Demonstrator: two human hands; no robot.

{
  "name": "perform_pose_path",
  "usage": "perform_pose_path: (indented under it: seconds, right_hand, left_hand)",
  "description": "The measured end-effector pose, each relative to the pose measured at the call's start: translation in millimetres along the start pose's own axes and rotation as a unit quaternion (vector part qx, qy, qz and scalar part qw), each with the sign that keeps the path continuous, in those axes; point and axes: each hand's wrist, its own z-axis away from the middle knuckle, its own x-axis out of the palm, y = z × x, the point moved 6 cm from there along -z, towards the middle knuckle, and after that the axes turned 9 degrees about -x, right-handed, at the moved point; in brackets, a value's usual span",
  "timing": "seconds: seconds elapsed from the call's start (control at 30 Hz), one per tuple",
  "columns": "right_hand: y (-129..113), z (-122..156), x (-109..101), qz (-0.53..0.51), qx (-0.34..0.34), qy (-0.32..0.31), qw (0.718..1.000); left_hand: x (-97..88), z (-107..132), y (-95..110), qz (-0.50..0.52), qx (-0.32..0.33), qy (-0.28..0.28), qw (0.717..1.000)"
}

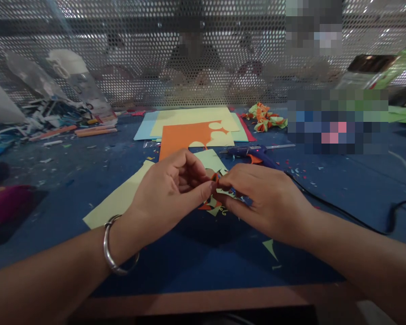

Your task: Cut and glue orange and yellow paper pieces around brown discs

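Between the fingertips of both hands is a small curled piece of orange paper (215, 177), partly hidden. My left hand (176, 185), a silver bangle (107, 248) on its wrist, pinches it from the left. From the other side my right hand (260, 194) closes thumb and fingers on it. Below and behind the fingertips lie pale green and orange paper scraps (214, 211). Just beyond the hands is an orange sheet (176, 137) with rounded bites cut from one edge. A pale yellow sheet (122, 198) reaches out from beside my left hand.
A blue glue gun (253, 152) lies past my right hand, its black cord (338, 210) trailing right. Folded paper pieces (265, 118) sit at the back. Stacked coloured sheets (196, 115), a water bottle (83, 85) and a perforated metal screen (138, 58) stand behind. A magenta object (10, 205) is left.
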Motion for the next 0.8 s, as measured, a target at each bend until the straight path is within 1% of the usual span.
perform_pose_path:
  seconds: [0.33, 0.5, 0.6, 0.8]
  right_hand:
    - [-0.1, -1.2, 2.4, -0.002, 0.014, -0.008, 1.0]
    - [-0.6, -1.5, 1.5, -0.003, 0.014, 0.004, 1.0]
    - [-1.0, -2.2, 0.5, -0.005, 0.009, 0.012, 1.0]
    - [0.6, -0.6, 0.8, -0.001, 0.006, 0.022, 1.0]
  left_hand:
    - [-1.1, -2.3, -5.5, 0.022, -0.015, -0.008, 1.0]
    - [-1.0, -2.9, -6.6, 0.028, -0.02, -0.017, 0.999]
    - [0.2, -4.0, -8.9, 0.053, -0.033, -0.035, 0.997]
    - [2.9, -7.2, -18.0, 0.123, -0.075, -0.053, 0.988]
